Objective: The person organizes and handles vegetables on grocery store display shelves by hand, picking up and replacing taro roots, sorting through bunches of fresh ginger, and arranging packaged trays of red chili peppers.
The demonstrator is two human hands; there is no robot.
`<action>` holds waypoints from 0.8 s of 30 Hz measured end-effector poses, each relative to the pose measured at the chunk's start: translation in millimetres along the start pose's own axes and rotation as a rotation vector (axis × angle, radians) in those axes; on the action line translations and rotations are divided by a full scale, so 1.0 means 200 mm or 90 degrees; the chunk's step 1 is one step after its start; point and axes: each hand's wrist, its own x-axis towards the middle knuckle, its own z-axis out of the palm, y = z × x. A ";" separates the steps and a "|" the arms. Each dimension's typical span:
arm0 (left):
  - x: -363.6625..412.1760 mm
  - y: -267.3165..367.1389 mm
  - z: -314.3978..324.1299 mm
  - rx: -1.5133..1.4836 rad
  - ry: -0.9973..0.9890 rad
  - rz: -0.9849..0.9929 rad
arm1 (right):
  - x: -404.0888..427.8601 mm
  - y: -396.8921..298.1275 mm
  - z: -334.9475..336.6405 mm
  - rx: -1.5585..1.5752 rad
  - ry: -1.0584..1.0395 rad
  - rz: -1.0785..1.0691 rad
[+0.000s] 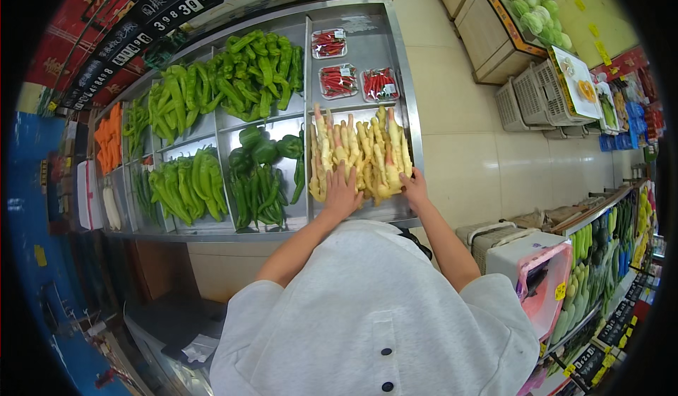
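Before me, a compartment of the metal display counter (389, 215) holds young ginger roots (378, 152), pale yellow with pink tips, laid side by side in a rough row. My left hand (343, 193) rests on the lower left part of this ginger, palm down, fingers slightly apart. At the lower right end of the row, next to the counter's rim, my right hand (416, 188) touches a root with thumb and fingertips. Whether those fingers grip it is hard to make out.
Left of the ginger lie dark green peppers (262, 197), green bell peppers (265, 151), long light green peppers (188, 184) and carrots (109, 140). Wrapped trays of red chillies (338, 80) sit beyond it. Plastic crates (543, 96) and a foam box (548, 290) stand to the right.
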 end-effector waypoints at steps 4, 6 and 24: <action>-0.02 -0.06 0.01 0.006 -0.017 -0.009 | -0.06 -0.05 0.00 0.074 -0.072 0.011; -0.02 -0.07 0.01 0.048 -0.008 0.014 | -0.05 -0.05 0.03 0.077 -0.074 -0.010; -0.13 -0.10 -0.03 -0.121 0.000 0.020 | 0.03 0.11 0.05 -0.338 0.068 -0.184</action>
